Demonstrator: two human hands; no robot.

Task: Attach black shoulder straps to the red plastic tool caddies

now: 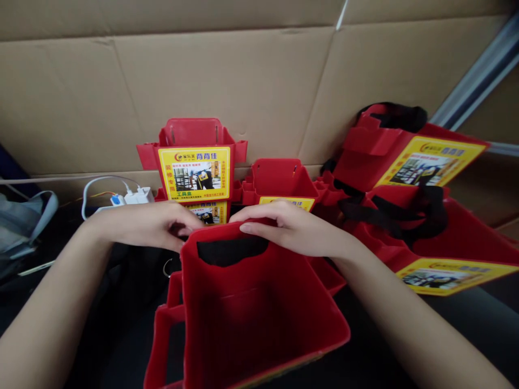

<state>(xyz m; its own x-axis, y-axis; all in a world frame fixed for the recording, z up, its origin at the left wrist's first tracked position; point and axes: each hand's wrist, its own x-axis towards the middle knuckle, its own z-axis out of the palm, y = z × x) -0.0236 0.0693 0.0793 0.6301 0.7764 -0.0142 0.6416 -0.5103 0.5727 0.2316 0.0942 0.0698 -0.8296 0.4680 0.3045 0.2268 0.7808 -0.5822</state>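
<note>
A red plastic tool box [251,313] stands open-topped right in front of me, with a black strap [231,249] showing through a slot in its far wall. My left hand [150,224] is closed at the box's far left corner, fingers curled at the rim near a small metal ring [167,267]. My right hand [292,227] lies over the far rim, fingers pressed on the edge above the strap. What the left fingers pinch is hidden.
More red boxes with yellow labels stand behind: a stack [194,167], a lower one [284,186], and a pile with black straps [409,189] at right. A white charger with cables [132,197] lies at left. Cardboard wall [259,75] behind.
</note>
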